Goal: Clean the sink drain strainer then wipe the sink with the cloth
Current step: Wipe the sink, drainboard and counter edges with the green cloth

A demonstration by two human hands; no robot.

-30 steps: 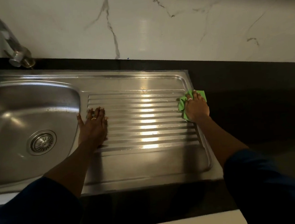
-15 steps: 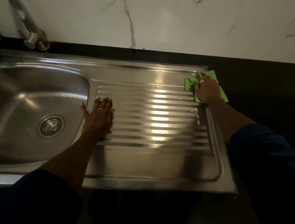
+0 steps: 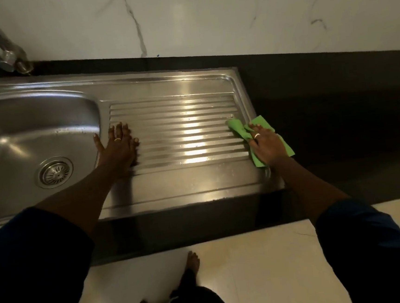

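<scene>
A stainless steel sink (image 3: pixel 183 82) with a ribbed drainboard fills the counter. Its round drain strainer (image 3: pixel 55 172) sits in the basin at the left. My left hand (image 3: pixel 119 148) lies flat, fingers spread, on the drainboard's left end beside the basin. My right hand (image 3: pixel 267 145) presses a green cloth (image 3: pixel 238 128) onto the drainboard's right rim, with part of the cloth over the black counter.
A chrome tap (image 3: pixel 9 59) stands at the back left against the white marble wall (image 3: pixel 206 17). Black countertop (image 3: pixel 335 103) stretches to the right of the sink. Below the counter edge lie a pale floor (image 3: pixel 264 266) and my bare feet (image 3: pixel 192 263).
My right hand and the cloth slid nearer along the drainboard's right rim, away from the back corner. My left hand stayed planted. The camera tilted down, bringing the floor and feet into view.
</scene>
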